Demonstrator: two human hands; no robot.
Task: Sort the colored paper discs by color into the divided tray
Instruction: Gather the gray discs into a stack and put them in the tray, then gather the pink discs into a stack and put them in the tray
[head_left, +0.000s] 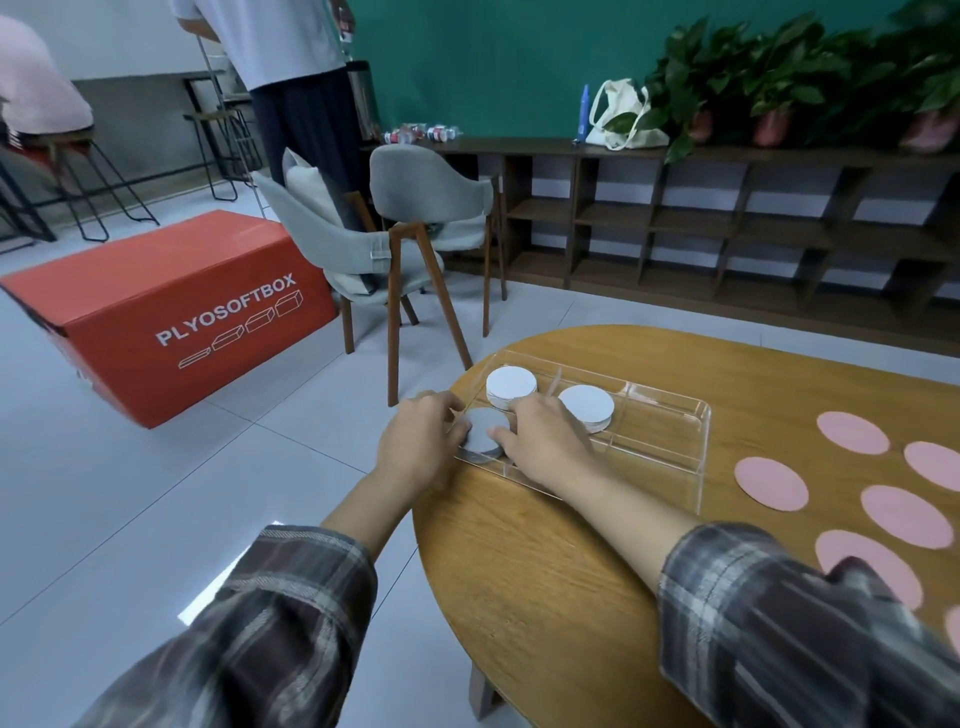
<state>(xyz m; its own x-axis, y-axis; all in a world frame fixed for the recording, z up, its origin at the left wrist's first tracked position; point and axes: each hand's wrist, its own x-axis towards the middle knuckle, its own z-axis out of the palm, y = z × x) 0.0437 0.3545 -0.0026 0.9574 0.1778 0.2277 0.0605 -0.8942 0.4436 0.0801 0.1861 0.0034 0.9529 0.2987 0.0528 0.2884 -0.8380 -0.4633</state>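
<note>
A clear divided tray (670, 441) lies at the left end of the round wooden table (545, 571). Two stacks of pale discs sit in its far compartments: one at the far left (510, 385), one beside it (587, 405). A third grey-white stack (483, 434) stands in the near-left compartment. My left hand (415, 441) grips this stack from the left, and my right hand (540, 436) grips it from the right, with the thumb on its edge. Several pink discs (771, 483) lie flat on the table to the right of the tray.
An orange cardboard box (171, 317) stands on the tiled floor to the left. Two grey chairs (415, 218) stand beyond the table. A person stands at the back, and low dark shelves (727, 223) with plants line the green wall.
</note>
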